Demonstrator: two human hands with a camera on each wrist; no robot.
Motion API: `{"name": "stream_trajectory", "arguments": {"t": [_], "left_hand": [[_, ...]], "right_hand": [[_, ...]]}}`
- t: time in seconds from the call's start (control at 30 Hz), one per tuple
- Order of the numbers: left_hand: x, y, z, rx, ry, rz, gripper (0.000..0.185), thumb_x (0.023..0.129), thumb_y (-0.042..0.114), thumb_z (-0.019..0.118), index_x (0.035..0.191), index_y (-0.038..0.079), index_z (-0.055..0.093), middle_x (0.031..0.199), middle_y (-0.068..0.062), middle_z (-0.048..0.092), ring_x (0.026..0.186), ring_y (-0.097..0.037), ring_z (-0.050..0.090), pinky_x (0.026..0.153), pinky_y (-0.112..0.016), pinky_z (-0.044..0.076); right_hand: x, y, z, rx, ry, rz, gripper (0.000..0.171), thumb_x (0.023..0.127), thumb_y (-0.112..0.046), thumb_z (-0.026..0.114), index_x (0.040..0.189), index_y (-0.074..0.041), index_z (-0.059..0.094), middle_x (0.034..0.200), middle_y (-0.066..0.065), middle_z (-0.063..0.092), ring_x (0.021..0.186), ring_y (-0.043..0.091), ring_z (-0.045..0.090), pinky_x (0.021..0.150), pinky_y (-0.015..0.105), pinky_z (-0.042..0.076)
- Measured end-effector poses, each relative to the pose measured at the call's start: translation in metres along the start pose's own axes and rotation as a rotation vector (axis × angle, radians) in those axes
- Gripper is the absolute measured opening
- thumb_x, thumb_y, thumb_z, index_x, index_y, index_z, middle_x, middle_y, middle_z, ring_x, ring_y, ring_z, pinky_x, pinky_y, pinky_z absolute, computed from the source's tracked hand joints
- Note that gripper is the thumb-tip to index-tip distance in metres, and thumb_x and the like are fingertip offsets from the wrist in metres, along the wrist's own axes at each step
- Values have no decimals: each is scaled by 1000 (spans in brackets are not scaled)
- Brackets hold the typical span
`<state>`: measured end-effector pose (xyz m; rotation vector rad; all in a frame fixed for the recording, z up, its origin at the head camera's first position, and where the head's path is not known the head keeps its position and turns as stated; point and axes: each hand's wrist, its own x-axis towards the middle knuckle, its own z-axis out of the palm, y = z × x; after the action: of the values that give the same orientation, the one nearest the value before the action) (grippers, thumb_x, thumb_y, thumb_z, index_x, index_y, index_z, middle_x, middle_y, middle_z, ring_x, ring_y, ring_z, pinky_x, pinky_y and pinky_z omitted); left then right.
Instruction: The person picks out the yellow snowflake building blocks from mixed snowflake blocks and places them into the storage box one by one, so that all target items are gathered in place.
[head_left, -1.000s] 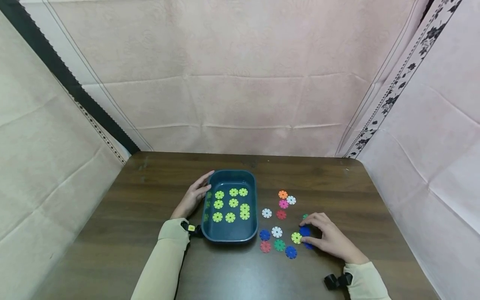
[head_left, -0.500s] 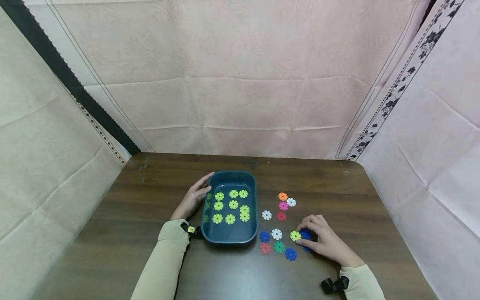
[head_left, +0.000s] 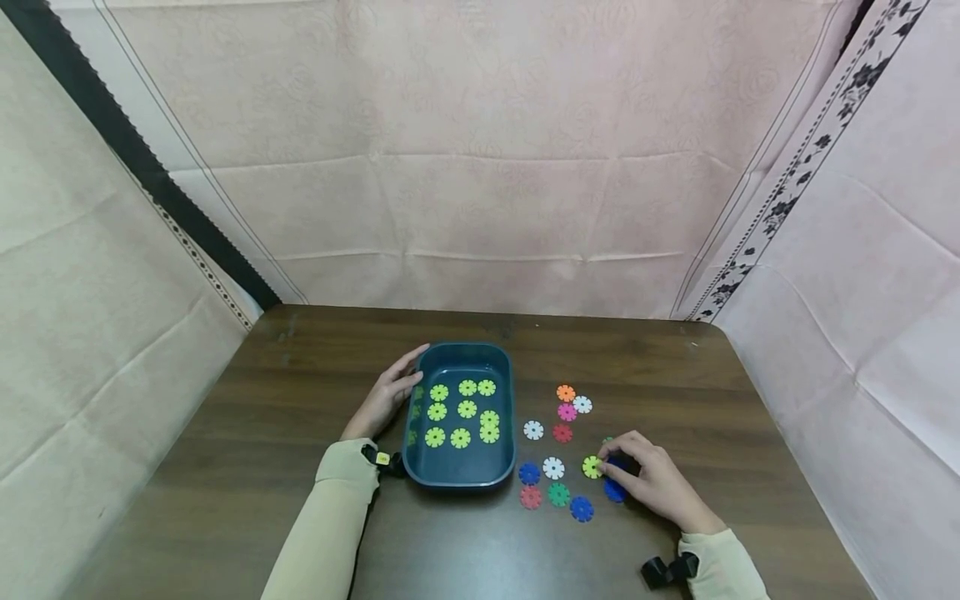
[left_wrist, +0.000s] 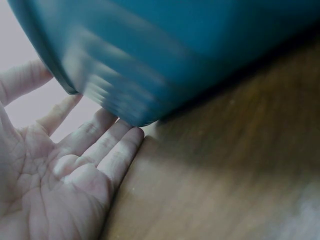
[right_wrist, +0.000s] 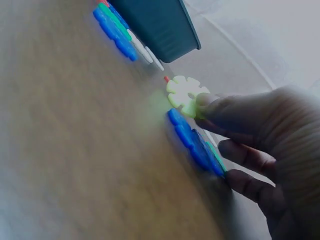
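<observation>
My right hand [head_left: 652, 479] pinches a yellow-green flower-shaped disc [right_wrist: 183, 94] between thumb and index finger, tilted up off the table in the right wrist view. Blue discs [right_wrist: 187, 140] lie right under that hand, with a green one [right_wrist: 216, 154] partly hidden by its fingers. At the left side of a dark teal tray [head_left: 459, 475], my left hand [head_left: 384, 400] rests with straight fingers; in the left wrist view its fingertips meet the tray's outer wall. Several yellow-green discs [head_left: 467, 409] lie inside the tray, two of them overlapping at its right.
Between tray and right hand lie loose discs: orange [head_left: 566, 392], pink [head_left: 567, 412], red [head_left: 562, 433], white [head_left: 553, 468], green [head_left: 558, 494] and blue [head_left: 582, 509]. The brown wooden table [head_left: 300, 350] ends at pale cloth walls [head_left: 480, 208] at the back and sides.
My right hand has drawn the yellow-green disc up from among the blue ones, its fingertips closing on it and shifting slightly. The left hand and tray stay put.
</observation>
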<state>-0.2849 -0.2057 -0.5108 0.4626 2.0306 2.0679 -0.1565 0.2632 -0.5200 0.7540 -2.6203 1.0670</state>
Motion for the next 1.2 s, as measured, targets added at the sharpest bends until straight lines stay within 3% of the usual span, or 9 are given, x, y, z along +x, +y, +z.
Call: {"name": "stream_trajectory", "arguments": {"t": [0.3,0.67,0.9,1.2], "left_hand": [[1,-2,-1,-1,-5,6,49,106,19,51,153,31,43,157,0,39,140,-28,42,112,-45,36],[1,-1,0,3,0,0,49,106,20,52,153,32,44,158,2,36,142,-25,39,113,-48,34],[2,0,0,2,-1,7,49,106,20,52,153,31,43,158,1,37,141,-25,39,114,-49,33],[-1,-1,2,10,13,-3,49,106,23,53,153,32,43,159,4,35,144,-25,35,115,-52,30]], "right_hand": [[0,2,0,-2,58,-14,24,84,-14,83,98,-31,72,99,-17,63,93,5,60,80,29,52],[1,0,-1,1,58,-27,25,83,-12,84,98,-29,73,99,-17,63,93,6,58,77,31,50],[4,-2,-2,23,52,-19,23,86,-12,81,99,-27,71,97,-17,67,86,5,63,75,29,53],[35,-25,-5,90,13,-57,17,90,-11,77,101,-22,71,94,-15,70,82,5,66,72,30,58]]}}
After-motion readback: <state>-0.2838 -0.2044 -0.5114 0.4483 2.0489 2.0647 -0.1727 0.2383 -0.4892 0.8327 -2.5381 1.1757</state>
